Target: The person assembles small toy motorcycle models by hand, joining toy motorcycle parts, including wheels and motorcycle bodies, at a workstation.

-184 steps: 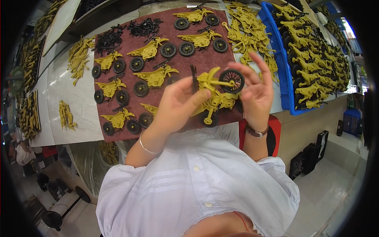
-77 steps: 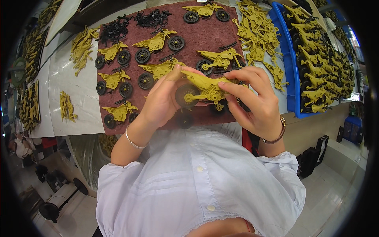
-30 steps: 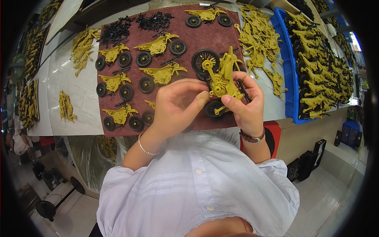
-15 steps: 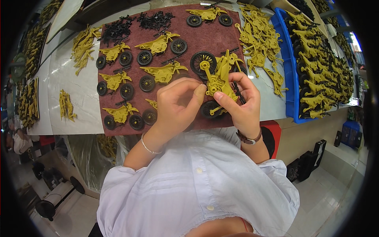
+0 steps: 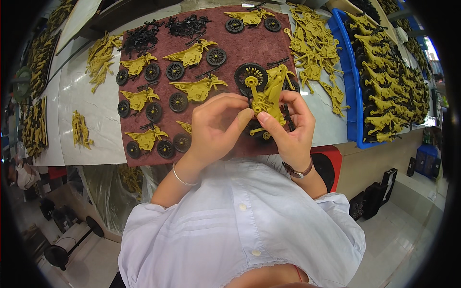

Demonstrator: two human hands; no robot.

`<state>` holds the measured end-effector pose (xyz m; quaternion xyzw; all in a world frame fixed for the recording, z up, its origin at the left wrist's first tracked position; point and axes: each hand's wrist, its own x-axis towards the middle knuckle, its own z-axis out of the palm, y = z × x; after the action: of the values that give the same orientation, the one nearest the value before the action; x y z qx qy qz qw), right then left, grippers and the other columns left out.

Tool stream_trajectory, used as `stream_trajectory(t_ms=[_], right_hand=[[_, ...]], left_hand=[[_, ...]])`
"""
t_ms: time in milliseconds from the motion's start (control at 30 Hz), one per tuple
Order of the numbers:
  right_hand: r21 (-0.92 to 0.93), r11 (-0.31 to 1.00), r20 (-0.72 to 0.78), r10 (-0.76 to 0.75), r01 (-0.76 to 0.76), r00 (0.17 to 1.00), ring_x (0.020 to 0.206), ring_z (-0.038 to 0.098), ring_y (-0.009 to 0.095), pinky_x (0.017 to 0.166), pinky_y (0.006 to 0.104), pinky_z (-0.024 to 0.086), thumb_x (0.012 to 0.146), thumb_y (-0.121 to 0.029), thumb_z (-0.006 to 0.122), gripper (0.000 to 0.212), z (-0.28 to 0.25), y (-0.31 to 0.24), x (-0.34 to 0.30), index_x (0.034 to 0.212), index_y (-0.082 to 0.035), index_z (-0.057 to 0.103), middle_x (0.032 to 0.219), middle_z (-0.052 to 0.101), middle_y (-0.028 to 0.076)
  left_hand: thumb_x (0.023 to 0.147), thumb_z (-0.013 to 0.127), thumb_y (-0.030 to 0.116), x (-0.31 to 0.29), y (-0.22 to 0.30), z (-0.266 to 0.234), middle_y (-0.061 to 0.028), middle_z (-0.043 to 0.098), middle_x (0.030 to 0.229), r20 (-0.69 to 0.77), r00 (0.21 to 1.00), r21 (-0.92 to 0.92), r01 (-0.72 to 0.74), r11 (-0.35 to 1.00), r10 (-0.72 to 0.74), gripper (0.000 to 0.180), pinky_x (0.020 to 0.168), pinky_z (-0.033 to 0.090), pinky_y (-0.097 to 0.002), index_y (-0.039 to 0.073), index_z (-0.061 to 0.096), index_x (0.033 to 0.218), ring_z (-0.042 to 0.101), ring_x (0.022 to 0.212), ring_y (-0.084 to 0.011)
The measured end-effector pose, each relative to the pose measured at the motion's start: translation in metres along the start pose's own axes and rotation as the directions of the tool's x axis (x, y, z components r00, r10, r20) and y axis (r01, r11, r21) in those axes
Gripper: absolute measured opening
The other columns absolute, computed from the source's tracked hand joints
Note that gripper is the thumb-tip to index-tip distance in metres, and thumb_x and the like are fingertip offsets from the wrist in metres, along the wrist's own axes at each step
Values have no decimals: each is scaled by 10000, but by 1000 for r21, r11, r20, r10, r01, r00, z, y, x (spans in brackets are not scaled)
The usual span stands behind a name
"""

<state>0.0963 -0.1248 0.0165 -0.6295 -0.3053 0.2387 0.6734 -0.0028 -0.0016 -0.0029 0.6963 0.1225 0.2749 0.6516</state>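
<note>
Above the cloth's near right part I hold a yellow toy motorcycle (image 5: 272,93) tilted up, with a large black spoked wheel at its far end. My right hand (image 5: 294,126) grips the yellow body from the right, thumb pressed on its near part. From the other side my left hand (image 5: 217,126) pinches at the same near part with thumb and fingers; whether a small piece sits between those fingertips is hidden. Left of my hands, yellow toy motorcycles (image 5: 200,88) with black wheels and handlebars lie on the dark red cloth (image 5: 259,45).
Two piles of black handlebars (image 5: 188,25) lie at the cloth's far left. Loose yellow body parts (image 5: 314,45) are heaped right of it, beside a blue tray (image 5: 353,103) full of toy motorcycles. More yellow parts (image 5: 103,60) lie on the white table at left.
The toy motorcycle has shifted and turned slightly in my hands. My left fingertips have come closer to my right thumb at its near part.
</note>
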Motion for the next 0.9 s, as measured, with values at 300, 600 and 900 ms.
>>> stream_trajectory(t_ms=[300,600,900], right_hand=[[361,909,32,211,-208,977,910,559,116,773,230,454,781,-21,624,280,4,-1,-2,1024,28,493,986,592,97],[118,983,37,134,-137,990,909,552,101,800,235,434,774,-41,641,303,0,2,-1,1043,37,525,983,598,63],[64,997,96,27,-33,995,883,558,98,794,238,434,741,-28,679,297,-3,3,-1,1008,17,558,941,607,49]], left_hand=[[764,610,-18,2,3,-6,-120,597,940,18,996,-193,89,977,-87,108,720,464,-263,-55,599,865,575,845,-152],[743,628,-78,0,2,-2,-114,562,947,14,997,-109,72,991,-71,182,730,500,-248,-105,560,910,589,820,-139],[711,675,-47,2,4,-9,-102,604,888,12,998,-227,66,972,-65,163,692,486,-248,-57,614,862,592,819,-147]])
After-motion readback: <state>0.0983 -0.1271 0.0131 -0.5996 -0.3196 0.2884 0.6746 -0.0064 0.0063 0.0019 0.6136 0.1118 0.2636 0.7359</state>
